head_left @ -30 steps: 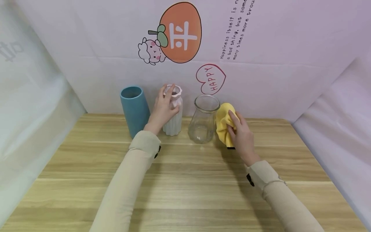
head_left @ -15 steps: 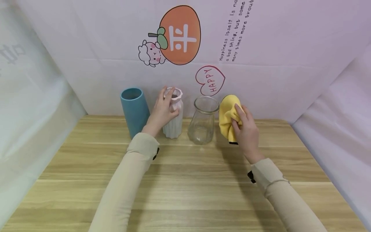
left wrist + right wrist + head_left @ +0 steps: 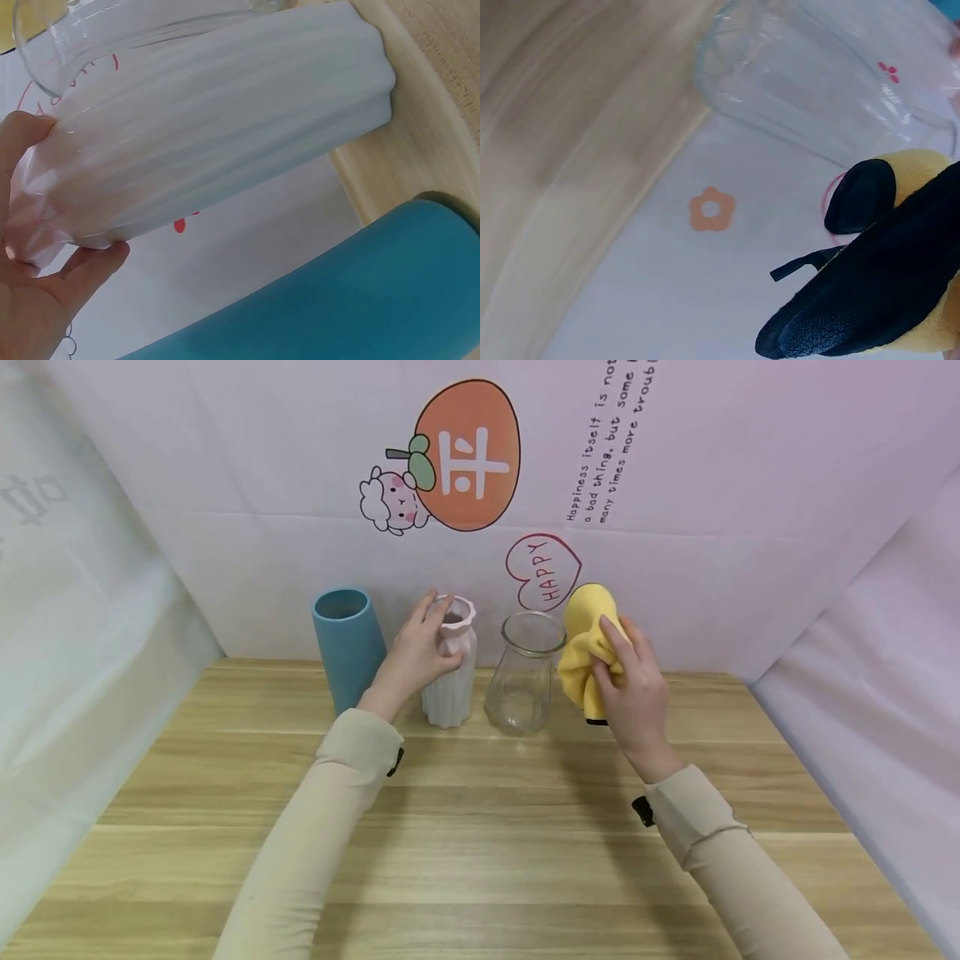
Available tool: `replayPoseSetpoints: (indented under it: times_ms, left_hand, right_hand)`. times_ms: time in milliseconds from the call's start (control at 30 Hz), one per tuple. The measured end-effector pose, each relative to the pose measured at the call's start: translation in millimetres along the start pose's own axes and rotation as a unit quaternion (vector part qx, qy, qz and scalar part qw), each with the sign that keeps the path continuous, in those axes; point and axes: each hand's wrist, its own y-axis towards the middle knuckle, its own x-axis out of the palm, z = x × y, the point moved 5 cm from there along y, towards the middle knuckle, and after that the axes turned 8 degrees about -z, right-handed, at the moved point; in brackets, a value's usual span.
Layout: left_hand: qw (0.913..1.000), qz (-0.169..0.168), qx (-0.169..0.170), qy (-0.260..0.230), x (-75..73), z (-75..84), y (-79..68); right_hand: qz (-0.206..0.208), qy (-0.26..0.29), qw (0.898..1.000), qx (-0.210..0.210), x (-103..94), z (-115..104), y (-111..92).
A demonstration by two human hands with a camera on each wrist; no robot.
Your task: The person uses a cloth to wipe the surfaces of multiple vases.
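My left hand (image 3: 416, 652) grips the neck of a white ribbed vase (image 3: 450, 693), fingers at its scalloped rim and thumb on the near side. In the left wrist view the white vase (image 3: 225, 112) is held between thumb and fingers, its base at the wooden surface. At the right, my right hand (image 3: 637, 697) pinches a bunched yellow cloth (image 3: 588, 627), raised beside the clear glass vase (image 3: 517, 693). The right wrist view shows the cloth's black side (image 3: 862, 292) hanging near the glass vase's mouth.
A tall blue vase (image 3: 351, 652) stands left of the white one, near the left forearm. The wooden tabletop (image 3: 472, 860) ends at a printed white backdrop (image 3: 300, 485). White sheets (image 3: 862, 635) hang at both sides.
The white vase has come slightly toward me in my left hand. My right hand has lifted the yellow cloth higher, beside the glass vase's rim.
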Motion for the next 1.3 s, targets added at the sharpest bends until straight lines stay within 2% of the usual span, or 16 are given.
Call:
replayPoseSetpoints:
  times_ms: [400,667,867,1000,1300]
  left_hand:
    - [0.9989,-0.025,0.007,0.039,-3.5,5.4,-4.1]
    - [0.9972,-0.04,0.013,0.062,-6.3,8.9,-9.8]
    - [0.9981,-0.04,-0.014,0.045,-8.2,7.5,-9.4]
    - [0.9974,-0.041,-0.022,0.055,-10.1,7.6,-9.6]
    - [0.997,-0.028,-0.025,0.068,-14.1,7.2,-14.4]
  right_hand:
    - [-0.016,0.002,0.999,-0.043,1.6,-34.0,5.4]
    - [-0.004,0.008,0.997,-0.075,4.4,-46.4,4.9]
    - [0.015,0.002,0.996,-0.091,2.6,-52.4,6.2]
    - [0.029,0.004,0.994,-0.107,1.7,-59.9,6.8]
    - [-0.013,-0.021,0.987,-0.158,10.7,-83.2,1.8]
